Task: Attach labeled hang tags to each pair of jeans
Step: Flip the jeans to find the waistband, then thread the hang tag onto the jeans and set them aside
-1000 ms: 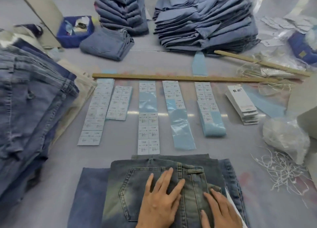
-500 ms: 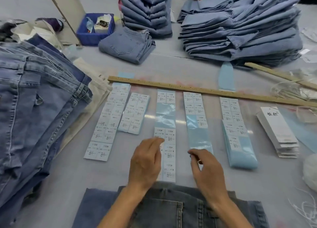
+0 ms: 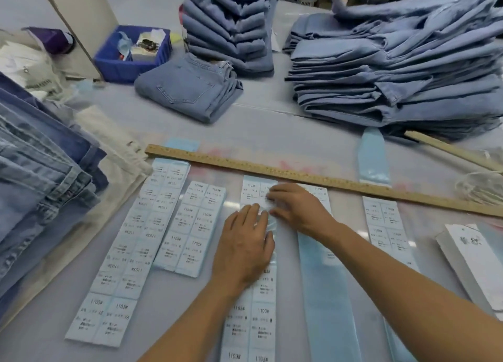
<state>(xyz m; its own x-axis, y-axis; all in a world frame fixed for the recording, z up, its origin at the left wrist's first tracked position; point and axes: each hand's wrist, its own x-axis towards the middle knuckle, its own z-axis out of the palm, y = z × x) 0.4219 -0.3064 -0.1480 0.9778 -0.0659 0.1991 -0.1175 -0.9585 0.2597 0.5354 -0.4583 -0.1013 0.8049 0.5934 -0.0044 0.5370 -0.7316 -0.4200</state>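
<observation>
The middle label strip (image 3: 251, 301) lies flat on the table (image 3: 285, 133), running from under both hands back toward the person. The left hand (image 3: 242, 248) lies palm-down on it with the fingers straight, pressing the backing where the labels are gone and only shiny blue liner shows. Just past those fingertips, the right hand (image 3: 295, 208) has its fingertips down on the strip's top labels, seemingly picking at a label edge; whether it has a label pinched I cannot tell.

I'd judge this the label-peeling step: one sticker is being freed so it can go onto a hang tag. Next the right fingers need to catch a corner and lift it cleanly while the left keeps the liner from rising, then carry it over to the hang tags (image 3: 473, 261), stacked well off to the right of the right forearm.

Other label strips flank the hands: two to the left (image 3: 130, 252), a mostly bare liner (image 3: 324, 293) under the right wrist, another (image 3: 386, 225) beyond the right arm. A wooden ruler (image 3: 326, 182) lies just past the right hand's knuckles. Further on sit folded jeans (image 3: 187, 89), a tall stack (image 3: 228, 27), a wider pile (image 3: 394, 62) and a blue bin (image 3: 130, 54); darker jeans (image 3: 35, 184) are heaped far left of the left hand.
</observation>
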